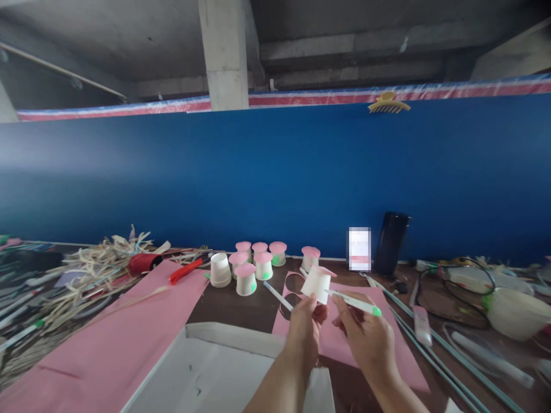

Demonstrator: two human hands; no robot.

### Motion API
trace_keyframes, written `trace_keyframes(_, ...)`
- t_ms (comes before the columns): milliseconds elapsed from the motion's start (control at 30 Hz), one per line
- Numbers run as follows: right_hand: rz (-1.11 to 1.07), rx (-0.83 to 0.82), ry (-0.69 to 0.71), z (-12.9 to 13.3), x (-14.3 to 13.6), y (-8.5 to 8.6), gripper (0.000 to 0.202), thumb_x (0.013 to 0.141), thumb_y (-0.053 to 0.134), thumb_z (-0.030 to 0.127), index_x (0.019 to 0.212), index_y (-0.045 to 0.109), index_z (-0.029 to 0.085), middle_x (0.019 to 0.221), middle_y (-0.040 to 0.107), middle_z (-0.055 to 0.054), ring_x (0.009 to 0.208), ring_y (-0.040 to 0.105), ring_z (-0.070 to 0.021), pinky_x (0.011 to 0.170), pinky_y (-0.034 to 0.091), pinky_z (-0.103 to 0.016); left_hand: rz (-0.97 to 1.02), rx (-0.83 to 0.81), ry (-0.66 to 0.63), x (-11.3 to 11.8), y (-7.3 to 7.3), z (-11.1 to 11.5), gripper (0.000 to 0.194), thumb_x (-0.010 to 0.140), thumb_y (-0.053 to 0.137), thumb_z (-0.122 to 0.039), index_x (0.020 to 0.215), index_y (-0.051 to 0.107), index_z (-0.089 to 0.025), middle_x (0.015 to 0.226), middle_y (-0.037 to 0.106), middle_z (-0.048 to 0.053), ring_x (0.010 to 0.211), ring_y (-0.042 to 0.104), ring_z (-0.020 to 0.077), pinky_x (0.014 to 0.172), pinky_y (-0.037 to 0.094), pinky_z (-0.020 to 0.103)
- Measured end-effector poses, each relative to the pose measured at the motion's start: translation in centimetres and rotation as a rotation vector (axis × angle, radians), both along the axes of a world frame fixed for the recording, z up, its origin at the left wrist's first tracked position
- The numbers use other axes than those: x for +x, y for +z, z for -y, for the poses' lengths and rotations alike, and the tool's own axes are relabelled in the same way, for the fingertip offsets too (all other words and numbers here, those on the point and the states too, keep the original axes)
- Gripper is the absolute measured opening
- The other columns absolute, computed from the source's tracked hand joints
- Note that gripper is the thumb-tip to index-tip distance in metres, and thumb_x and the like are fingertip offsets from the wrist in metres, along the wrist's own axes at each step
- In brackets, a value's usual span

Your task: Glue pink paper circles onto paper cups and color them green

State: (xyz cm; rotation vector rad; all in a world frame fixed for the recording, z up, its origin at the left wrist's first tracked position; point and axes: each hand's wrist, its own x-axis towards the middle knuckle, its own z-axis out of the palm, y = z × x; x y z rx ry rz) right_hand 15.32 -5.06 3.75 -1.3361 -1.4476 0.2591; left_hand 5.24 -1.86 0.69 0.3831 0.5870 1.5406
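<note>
My left hand [306, 321] is closed around a white paper cup [316, 285], which is tilted and has a pink paper disc [323, 271] on its upper end. In my right hand [365, 332] is a white marker [355, 303] with a green end, its tip pointing at the cup's side. Beneath both hands lies a pink paper sheet [387, 355] with round holes cut near its left edge. Several upturned cups topped with pink discs [246, 279] stand at the back, some with green marks. Beside them is a plain cup [220, 269].
A white box lid [232, 367] sits in front. Left are another pink sheet [116, 332], a red tool [185, 271] and tangled pale strips [107, 269]. A capped pen [278, 296] lies mid-table. Rightward are a black cylinder [392, 244], pale tubes [434, 344] and a white bowl [519, 312].
</note>
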Motion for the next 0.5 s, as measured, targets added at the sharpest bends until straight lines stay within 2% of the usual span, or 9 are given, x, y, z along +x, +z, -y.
trace_keyframes(200, -0.162, 0.008, 0.035, -0.59, -0.15, -0.7, 0.026, 0.079, 0.059, 0.047, 0.081, 0.058, 0.021, 0.056, 0.065, 0.001, 0.049, 0.063, -0.0149, 0.047, 0.049, -0.021, -0.022, -0.001, -0.009, 0.04, -0.25, -0.08, 0.015, 0.074, 0.067, -0.022, 0.078, 0.062, -0.009, 0.075, 0.054, 0.005, 0.068, 0.053, 0.0117, 0.067, 0.046, 0.023)
trace_keyframes(300, -0.185, 0.037, 0.068, -0.56, -0.16, -0.81, 0.023, 0.081, 0.058, 0.042, 0.088, 0.061, 0.02, 0.058, 0.065, 0.001, 0.05, 0.063, -0.0143, 0.051, 0.051, -0.021, -0.033, -0.001, -0.015, 0.01, -0.41, -0.06, 0.016, 0.075, 0.067, -0.024, 0.077, 0.061, -0.009, 0.073, 0.053, 0.005, 0.068, 0.053, 0.012, 0.067, 0.046, 0.024)
trace_keyframes(400, -0.173, 0.083, 0.133, -0.35, -0.14, -0.83, 0.027, 0.082, 0.057, 0.038, 0.1, 0.064, 0.019, 0.068, 0.068, -0.001, 0.054, 0.064, -0.0136, 0.055, 0.053, -0.022, -0.039, 0.024, -0.033, -0.06, -0.47, -0.02, 0.018, 0.075, 0.066, -0.026, 0.079, 0.061, -0.009, 0.074, 0.054, 0.005, 0.069, 0.053, 0.0124, 0.069, 0.046, 0.025)
trace_keyframes(500, -0.189, 0.098, 0.18, -0.13, -0.16, -0.81, 0.027, 0.083, 0.056, 0.036, 0.101, 0.065, 0.018, 0.076, 0.07, -0.003, 0.059, 0.065, -0.0147, 0.058, 0.054, -0.023, -0.034, 0.055, -0.06, -0.12, -0.47, -0.02, 0.02, 0.075, 0.066, -0.028, 0.081, 0.061, -0.009, 0.076, 0.055, 0.006, 0.069, 0.053, 0.0131, 0.07, 0.045, 0.027)
